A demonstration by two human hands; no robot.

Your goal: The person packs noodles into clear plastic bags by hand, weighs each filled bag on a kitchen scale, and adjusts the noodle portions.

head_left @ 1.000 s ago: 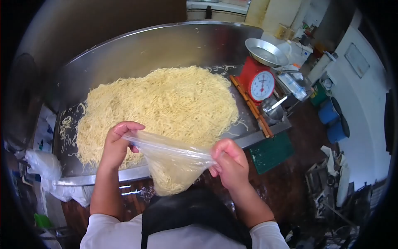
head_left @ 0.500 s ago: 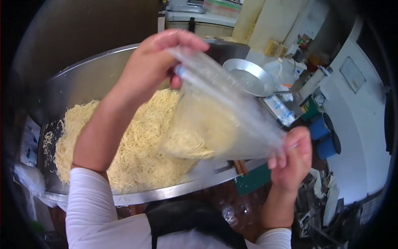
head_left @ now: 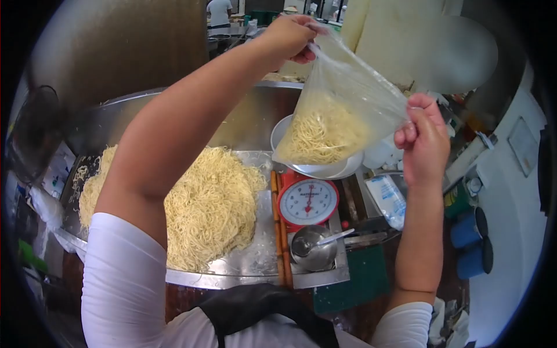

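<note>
A clear plastic bag (head_left: 348,75) with a clump of pale yellow noodles (head_left: 326,130) in its bottom hangs stretched between my two hands. My left hand (head_left: 293,37) pinches one top corner, higher up and farther out. At the right, the opposite corner is gripped by my right hand (head_left: 426,130), fingers curled. Behind and below the bag is a round metal pan (head_left: 342,168), partly hidden by it. The pan appears to rest on a red dial scale (head_left: 308,201). To the left, a big heap of loose noodles (head_left: 212,214) lies in a wide metal tray (head_left: 261,269).
Two wooden sticks (head_left: 279,232) lie beside the scale. A metal bowl (head_left: 313,248) holds a spoon or scoop. A packet of plastic bags (head_left: 387,200) lies at right, with blue containers (head_left: 467,226) beyond. Another person (head_left: 219,13) stands far back.
Both hands have lifted the bag up and to the right, away from over the tray. The noodles hang in its bottom, and the scale and bowl have come into view.
</note>
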